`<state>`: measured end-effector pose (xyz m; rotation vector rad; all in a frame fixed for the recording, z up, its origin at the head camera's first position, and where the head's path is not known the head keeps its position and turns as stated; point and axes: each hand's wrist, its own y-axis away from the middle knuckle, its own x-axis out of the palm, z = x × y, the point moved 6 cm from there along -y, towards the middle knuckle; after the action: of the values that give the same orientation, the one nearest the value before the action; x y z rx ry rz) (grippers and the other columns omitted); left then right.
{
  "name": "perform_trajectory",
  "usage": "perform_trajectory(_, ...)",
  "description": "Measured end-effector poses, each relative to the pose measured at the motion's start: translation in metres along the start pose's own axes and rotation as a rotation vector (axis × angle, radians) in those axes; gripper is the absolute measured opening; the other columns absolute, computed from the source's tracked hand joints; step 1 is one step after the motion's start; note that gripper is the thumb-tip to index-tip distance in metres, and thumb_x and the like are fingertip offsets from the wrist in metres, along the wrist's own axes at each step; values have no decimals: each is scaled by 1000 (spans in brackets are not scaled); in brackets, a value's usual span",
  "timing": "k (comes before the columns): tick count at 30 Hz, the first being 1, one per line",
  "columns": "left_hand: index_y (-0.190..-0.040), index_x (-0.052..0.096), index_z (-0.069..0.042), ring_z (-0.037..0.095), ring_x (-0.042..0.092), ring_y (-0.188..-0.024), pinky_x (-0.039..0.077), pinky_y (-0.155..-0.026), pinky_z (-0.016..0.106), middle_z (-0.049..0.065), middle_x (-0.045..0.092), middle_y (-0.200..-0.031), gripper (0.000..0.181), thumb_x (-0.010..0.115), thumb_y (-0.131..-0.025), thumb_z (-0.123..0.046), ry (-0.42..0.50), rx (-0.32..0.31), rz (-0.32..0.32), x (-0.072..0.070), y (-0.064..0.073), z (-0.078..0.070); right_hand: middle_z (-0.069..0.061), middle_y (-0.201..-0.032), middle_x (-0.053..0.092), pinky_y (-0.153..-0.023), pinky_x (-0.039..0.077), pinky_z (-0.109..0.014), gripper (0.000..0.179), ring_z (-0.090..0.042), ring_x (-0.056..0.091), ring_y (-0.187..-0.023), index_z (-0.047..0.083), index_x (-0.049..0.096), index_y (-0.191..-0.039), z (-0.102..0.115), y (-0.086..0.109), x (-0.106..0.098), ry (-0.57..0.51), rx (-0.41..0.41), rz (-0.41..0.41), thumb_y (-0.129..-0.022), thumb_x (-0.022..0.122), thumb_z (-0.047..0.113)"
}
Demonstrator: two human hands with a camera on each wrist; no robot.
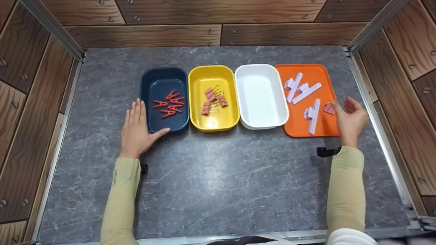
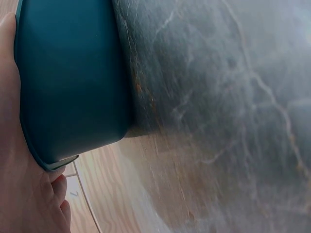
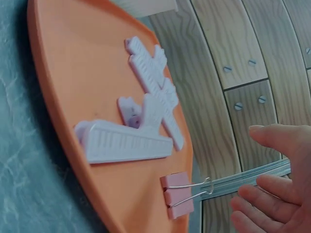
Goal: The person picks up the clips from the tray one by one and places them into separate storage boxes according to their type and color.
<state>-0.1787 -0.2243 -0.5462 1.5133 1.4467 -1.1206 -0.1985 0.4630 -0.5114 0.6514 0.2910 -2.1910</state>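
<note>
My left hand rests with straight fingers along the near-left corner of a dark blue bin, its thumb on the front rim. Several red clothespins lie inside that bin. Over the right edge of an orange tray is my right hand. Beside its fingers lies a pink binder clip with wire handles pointing toward the hand; the right wrist view shows a gap between them. Three lilac bag clips lie on the same tray, two of them close together at the back.
A yellow bin holds several pink binder clips. A white bin stands between it and the tray. All sit in a row on a grey marbled table, enclosed by wood-patterned walls and metal rails.
</note>
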Motion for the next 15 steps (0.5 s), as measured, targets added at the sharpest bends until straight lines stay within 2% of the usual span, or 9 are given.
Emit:
perform_trajectory(7, -162, 2, -2, 25, -5, -154, -8, -123, 36, 14, -2, -169, 131, 49, -78, -91, -1, 9, -7, 0, 0, 0, -8, -145, 58, -107, 43, -23, 72, -18, 55, -130, 10, 54, -149, -8, -6, 5, 68, 49, 9, -89, 78, 41)
perform_trajectory(15, -162, 2, -2, 26, -5, -154, -7, -123, 36, 14, -2, -169, 131, 49, -78, -91, -3, 12, -11, 0, -1, 0, -12, -144, 58, -108, 43, -27, 69, -23, 55, -130, 8, 54, -149, -12, -12, 10, 79, 47, 22, -90, 77, 37)
